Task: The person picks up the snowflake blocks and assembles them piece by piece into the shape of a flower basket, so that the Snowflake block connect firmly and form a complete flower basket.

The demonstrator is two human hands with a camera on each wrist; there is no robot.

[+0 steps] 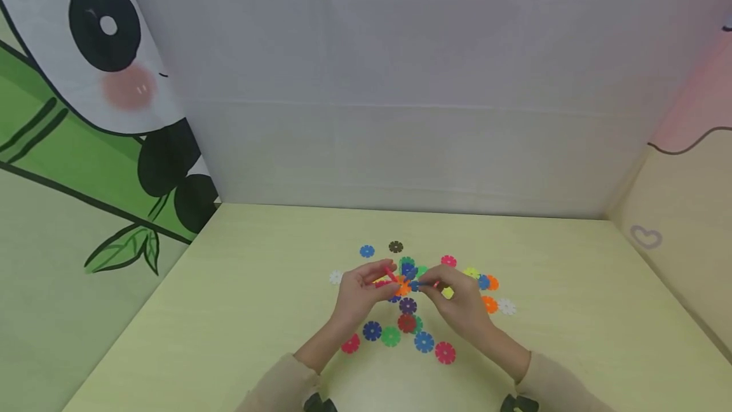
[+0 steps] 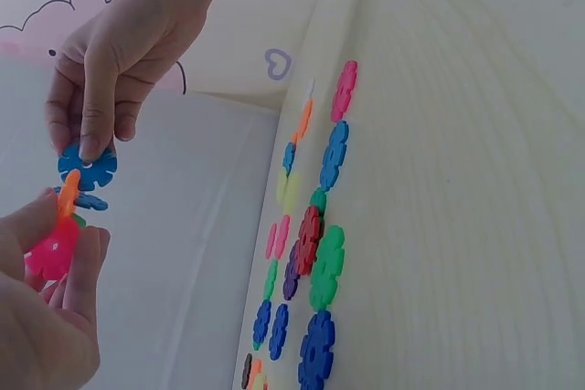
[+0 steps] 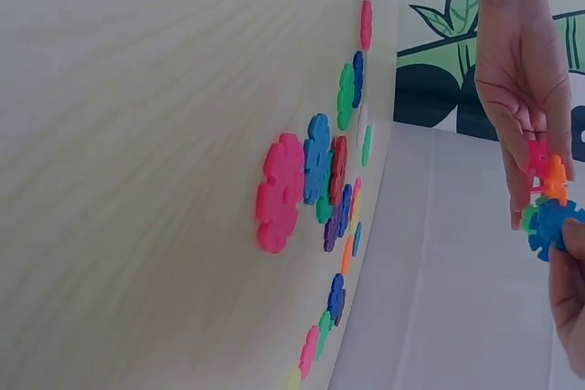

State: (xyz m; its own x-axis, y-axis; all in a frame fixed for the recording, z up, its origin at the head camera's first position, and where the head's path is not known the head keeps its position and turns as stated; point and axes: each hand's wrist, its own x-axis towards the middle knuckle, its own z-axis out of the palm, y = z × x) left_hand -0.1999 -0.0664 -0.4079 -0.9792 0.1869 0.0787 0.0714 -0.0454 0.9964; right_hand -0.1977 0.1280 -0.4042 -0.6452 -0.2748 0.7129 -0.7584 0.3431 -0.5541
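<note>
Both hands are raised over the table, close together, working on a small cluster of notched plastic snowflake discs. My left hand [image 1: 357, 290] grips the cluster by its pink disc [image 2: 53, 251], between thumb and fingers. An orange disc [image 2: 68, 194] stands edge-on, slotted into the pink one, with a bit of green disc [image 3: 527, 217] beside it. My right hand [image 1: 460, 302] pinches a blue disc [image 2: 90, 169] by its edge, right against the orange disc. A second blue disc [image 2: 92, 202] shows just below, tilted nearly flat. Fingers hide part of the cluster.
Many loose discs lie flat on the pale table [image 1: 240, 310] around and below the hands, among them a pink disc [image 1: 445, 353], a red disc [image 1: 406, 323] and a white disc [image 1: 506, 306]. A grey-white wall sheet [image 1: 423, 94] rises behind the table, with printed side panels.
</note>
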